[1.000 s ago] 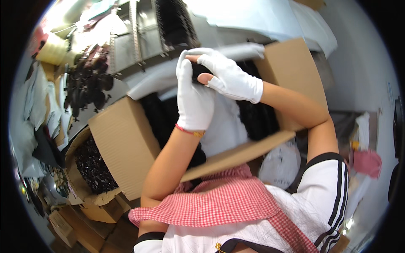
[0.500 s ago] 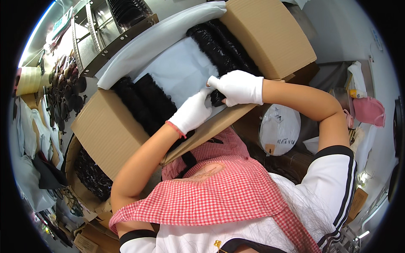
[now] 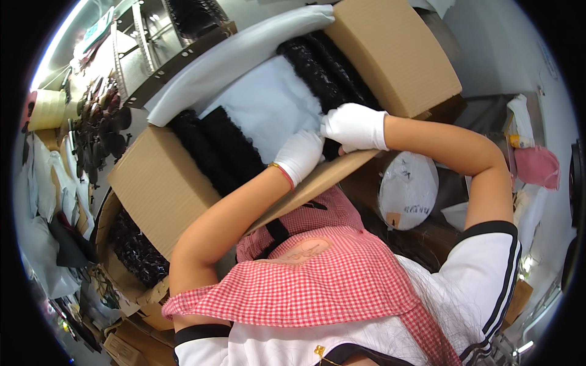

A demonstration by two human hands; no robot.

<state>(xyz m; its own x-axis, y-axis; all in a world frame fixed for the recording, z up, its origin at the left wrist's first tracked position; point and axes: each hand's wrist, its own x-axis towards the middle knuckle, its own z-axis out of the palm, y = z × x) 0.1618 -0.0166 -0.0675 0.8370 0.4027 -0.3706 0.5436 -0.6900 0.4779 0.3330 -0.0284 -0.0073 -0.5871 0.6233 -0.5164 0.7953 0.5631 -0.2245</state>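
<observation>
An open cardboard box [image 3: 403, 61] lies before me with its flaps folded out. Inside, black fuzzy bundles [image 3: 220, 146] line the left side, and glossy black bundles [image 3: 326, 67] fill the right. A white sheet [image 3: 262, 104] covers the space between them. My left hand [image 3: 299, 157], in a white glove, bends in over the near edge with curled fingers. Beside it my right hand [image 3: 355, 127], also gloved, is closed at the near right corner of the sheet. The fingertips meet or nearly meet; what they pinch is hidden.
A white liner [image 3: 244, 52] drapes over the box's far side. Left of it hang dark oval pieces [image 3: 101, 116], above a round container [image 3: 131, 247] of black strands. A white wrapped round package [image 3: 408, 190] sits right of the box, near a pink cloth [image 3: 537, 166].
My left hand has moved right, closer to my right hand. The black bundle end that showed between the hands is now mostly covered. The whole view has shifted slightly.
</observation>
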